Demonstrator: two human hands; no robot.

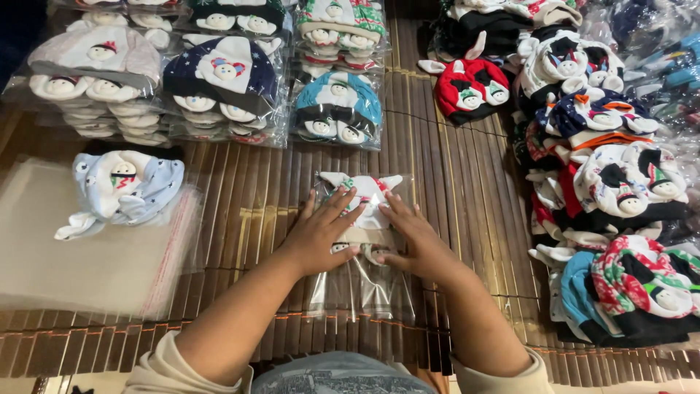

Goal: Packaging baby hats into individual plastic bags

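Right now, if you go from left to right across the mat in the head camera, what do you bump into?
Stack of clear bags → pale blue hat → left hand → bagged hat → right hand → pile of loose hats.

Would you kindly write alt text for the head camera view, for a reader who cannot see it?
Both hands, left hand and right hand, press flat on a white knit hat inside a clear plastic bag on a slatted bamboo mat. Bagged hat stacks lie beyond, loose hats to the right, and a pale blue hat on empty bags to the left.
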